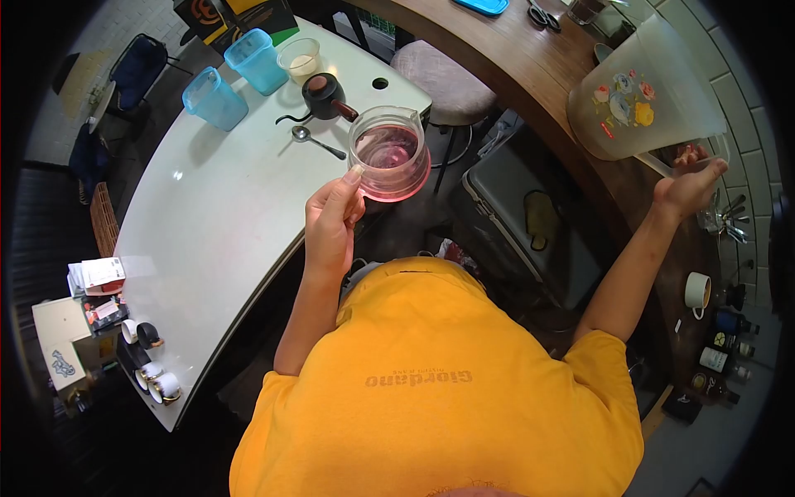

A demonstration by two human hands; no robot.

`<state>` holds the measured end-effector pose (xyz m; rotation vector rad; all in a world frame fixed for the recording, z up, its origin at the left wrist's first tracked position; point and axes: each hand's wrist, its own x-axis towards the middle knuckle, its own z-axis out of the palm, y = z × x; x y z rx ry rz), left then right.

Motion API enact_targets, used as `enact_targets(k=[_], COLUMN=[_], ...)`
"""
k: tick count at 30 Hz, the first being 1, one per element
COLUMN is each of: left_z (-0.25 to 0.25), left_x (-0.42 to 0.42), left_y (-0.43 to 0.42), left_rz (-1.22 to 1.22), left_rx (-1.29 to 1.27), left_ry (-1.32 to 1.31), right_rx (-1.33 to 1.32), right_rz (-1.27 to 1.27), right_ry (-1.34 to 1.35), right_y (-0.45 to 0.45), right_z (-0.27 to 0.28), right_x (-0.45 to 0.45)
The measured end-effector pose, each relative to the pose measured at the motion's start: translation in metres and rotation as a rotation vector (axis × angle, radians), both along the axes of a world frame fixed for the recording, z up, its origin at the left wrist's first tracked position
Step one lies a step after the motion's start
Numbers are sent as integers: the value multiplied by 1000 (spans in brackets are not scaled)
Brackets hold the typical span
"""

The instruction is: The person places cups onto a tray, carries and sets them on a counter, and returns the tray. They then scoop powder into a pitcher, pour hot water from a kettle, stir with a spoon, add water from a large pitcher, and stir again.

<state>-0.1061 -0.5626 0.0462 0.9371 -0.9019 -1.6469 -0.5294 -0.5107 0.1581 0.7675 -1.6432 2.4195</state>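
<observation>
My left hand (pixel 335 211) grips a clear glass carafe (pixel 387 153) by its side, raised near the edge of the white table. A little pinkish-red liquid shows at the bottom of the carafe. Out to the right, my right hand (pixel 689 184) is closed round the handle of a large translucent plastic pitcher (pixel 613 99) with a printed flower pattern. The pitcher is by the wooden counter; whether its base rests there I cannot tell. On the white table beside the carafe are a black gooseneck kettle (pixel 323 94) and a metal spoon (pixel 319 142).
Two blue plastic containers (pixel 217 99) and a clear cup (pixel 299 60) stand on the white table (pixel 224 190). Several cups (pixel 153 377) sit at its near left end. Scissors (pixel 542 15) lie on the wooden counter (pixel 464 37). A stool (pixel 443 79) and a grey case (pixel 522 224) stand between the surfaces.
</observation>
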Motion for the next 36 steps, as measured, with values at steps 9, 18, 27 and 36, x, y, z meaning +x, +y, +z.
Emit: enact_targets(k=[9,18,27,36], left_z=[-14,-38,-69,-104], left_x=[36,118,205,258], left_y=[6,26,35,24], left_rz=[125,318,378,331], left_rx=[-6,-61,5,19], left_ry=[56,21,-105,-87], right_rx=[-364,652,1065,1441], right_rz=[-267,679,634,566], right_ry=[549,307,620,678], right_y=[-26,-96,-151,-166], right_z=[-47,-205,-254,-245], right_x=[81,264,350,373])
